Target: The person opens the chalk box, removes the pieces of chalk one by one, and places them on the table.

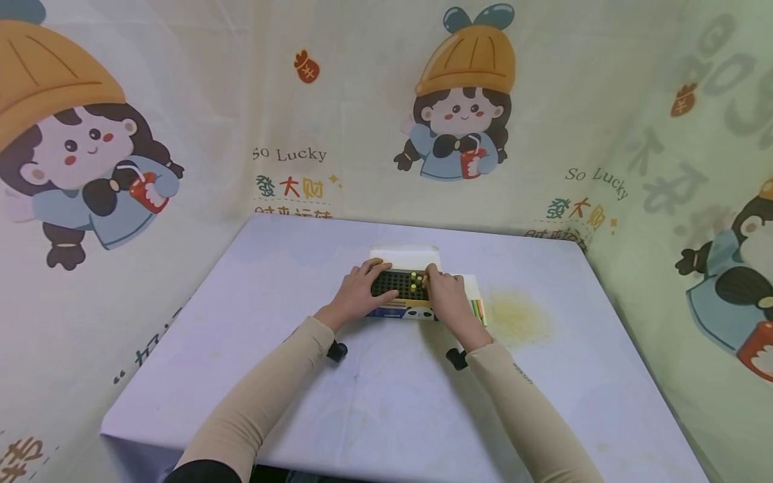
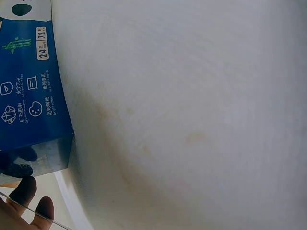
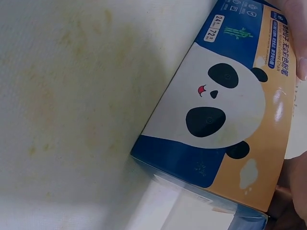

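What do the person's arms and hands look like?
The left sleeve and right sleeve are long and beige; the right has small dark lettering. A black device shows beside each sleeve end. Left hand and right hand are bare.

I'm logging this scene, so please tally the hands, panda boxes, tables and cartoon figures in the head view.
Hands: 2 (left hand, right hand)
Panda box: 1
Table: 1
Cartoon figures: 3
Total: 7
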`<control>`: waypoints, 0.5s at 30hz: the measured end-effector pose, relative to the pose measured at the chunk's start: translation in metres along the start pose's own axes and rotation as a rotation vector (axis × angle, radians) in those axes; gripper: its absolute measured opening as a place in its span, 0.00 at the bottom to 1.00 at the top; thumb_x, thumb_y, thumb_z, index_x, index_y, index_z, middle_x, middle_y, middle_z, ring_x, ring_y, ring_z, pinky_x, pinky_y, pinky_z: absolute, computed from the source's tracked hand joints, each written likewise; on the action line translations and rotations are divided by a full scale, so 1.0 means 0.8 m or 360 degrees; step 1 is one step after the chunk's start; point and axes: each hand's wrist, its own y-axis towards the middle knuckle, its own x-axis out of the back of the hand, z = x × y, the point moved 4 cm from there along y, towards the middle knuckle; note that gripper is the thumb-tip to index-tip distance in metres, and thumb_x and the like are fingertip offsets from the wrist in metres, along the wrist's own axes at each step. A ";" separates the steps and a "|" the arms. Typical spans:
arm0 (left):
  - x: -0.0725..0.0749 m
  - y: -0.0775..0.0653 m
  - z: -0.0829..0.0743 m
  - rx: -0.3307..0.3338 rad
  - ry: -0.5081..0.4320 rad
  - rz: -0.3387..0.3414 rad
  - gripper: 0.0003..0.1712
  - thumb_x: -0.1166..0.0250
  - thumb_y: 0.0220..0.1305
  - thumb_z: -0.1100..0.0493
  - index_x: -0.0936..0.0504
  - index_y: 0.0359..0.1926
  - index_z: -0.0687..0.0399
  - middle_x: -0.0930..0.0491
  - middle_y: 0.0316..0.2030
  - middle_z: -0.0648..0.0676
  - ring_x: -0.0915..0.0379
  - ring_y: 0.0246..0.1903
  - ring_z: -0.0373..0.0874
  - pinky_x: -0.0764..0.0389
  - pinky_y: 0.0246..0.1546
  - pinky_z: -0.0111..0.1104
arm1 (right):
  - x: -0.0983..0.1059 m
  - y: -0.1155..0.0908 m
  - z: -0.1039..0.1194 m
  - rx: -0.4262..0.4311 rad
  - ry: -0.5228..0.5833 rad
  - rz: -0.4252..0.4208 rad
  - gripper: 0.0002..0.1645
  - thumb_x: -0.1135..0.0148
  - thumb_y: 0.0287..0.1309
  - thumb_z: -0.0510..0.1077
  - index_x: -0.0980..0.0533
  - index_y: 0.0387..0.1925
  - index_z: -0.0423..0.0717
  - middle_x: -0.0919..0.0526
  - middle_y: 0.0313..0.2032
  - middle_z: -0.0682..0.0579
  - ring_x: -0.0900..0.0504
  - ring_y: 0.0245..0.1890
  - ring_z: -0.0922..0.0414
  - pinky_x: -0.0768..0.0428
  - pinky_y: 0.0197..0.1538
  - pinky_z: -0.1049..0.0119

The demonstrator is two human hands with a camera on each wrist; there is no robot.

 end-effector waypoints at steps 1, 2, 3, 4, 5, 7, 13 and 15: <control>0.000 0.000 0.000 -0.0001 -0.0002 -0.0003 0.46 0.43 0.70 0.26 0.41 0.81 0.39 0.46 0.79 0.54 0.38 0.68 0.63 0.35 0.66 0.62 | 0.000 0.000 0.000 0.0000 0.0010 -0.0003 0.07 0.48 0.80 0.43 0.30 0.49 0.42 0.22 0.22 0.50 0.21 0.24 0.50 0.23 0.56 0.39; 0.000 0.000 0.001 -0.0002 -0.0002 -0.0006 0.46 0.43 0.70 0.26 0.41 0.81 0.38 0.46 0.79 0.54 0.38 0.68 0.63 0.34 0.66 0.62 | 0.000 0.000 0.000 0.0000 0.0020 -0.0007 0.07 0.49 0.80 0.43 0.31 0.49 0.43 0.22 0.22 0.51 0.21 0.24 0.51 0.23 0.55 0.40; 0.000 0.000 0.001 -0.0001 -0.0007 -0.0009 0.46 0.43 0.70 0.26 0.41 0.81 0.38 0.46 0.79 0.54 0.38 0.68 0.63 0.34 0.66 0.62 | 0.000 0.000 0.000 -0.0002 0.0029 -0.0009 0.07 0.50 0.81 0.44 0.31 0.49 0.43 0.22 0.21 0.51 0.21 0.23 0.51 0.23 0.56 0.40; 0.000 0.000 0.001 0.0000 -0.0010 -0.0008 0.46 0.43 0.70 0.26 0.41 0.81 0.38 0.46 0.79 0.54 0.38 0.68 0.63 0.34 0.66 0.63 | -0.001 0.000 0.000 -0.0003 0.0039 -0.0011 0.08 0.50 0.81 0.44 0.32 0.49 0.42 0.23 0.21 0.51 0.22 0.23 0.51 0.23 0.56 0.40; 0.000 0.000 0.001 0.0003 -0.0014 -0.0008 0.47 0.43 0.70 0.26 0.41 0.81 0.38 0.46 0.79 0.54 0.38 0.68 0.63 0.35 0.66 0.63 | -0.001 0.000 0.000 -0.0005 0.0047 -0.0011 0.08 0.51 0.81 0.44 0.32 0.49 0.42 0.23 0.21 0.51 0.22 0.23 0.51 0.23 0.56 0.40; -0.001 0.001 0.002 0.0007 -0.0011 -0.0001 0.47 0.43 0.70 0.25 0.41 0.81 0.38 0.46 0.79 0.54 0.38 0.68 0.63 0.35 0.67 0.63 | -0.001 0.000 -0.001 -0.0006 0.0045 -0.0016 0.09 0.52 0.82 0.45 0.32 0.50 0.41 0.24 0.20 0.51 0.23 0.22 0.52 0.23 0.56 0.39; -0.002 0.002 0.002 0.0009 -0.0001 0.0006 0.46 0.45 0.70 0.25 0.42 0.81 0.36 0.47 0.80 0.53 0.39 0.70 0.62 0.36 0.68 0.62 | 0.001 0.003 -0.006 -0.0033 0.0075 0.0056 0.12 0.47 0.80 0.44 0.30 0.52 0.39 0.19 0.24 0.48 0.18 0.26 0.49 0.24 0.58 0.39; -0.003 0.001 0.002 0.0007 -0.0003 0.0003 0.46 0.44 0.70 0.25 0.42 0.81 0.37 0.47 0.79 0.53 0.39 0.69 0.62 0.36 0.67 0.63 | 0.002 0.004 -0.008 -0.0053 0.0104 0.0108 0.11 0.45 0.78 0.44 0.28 0.51 0.39 0.17 0.27 0.47 0.16 0.30 0.47 0.25 0.60 0.38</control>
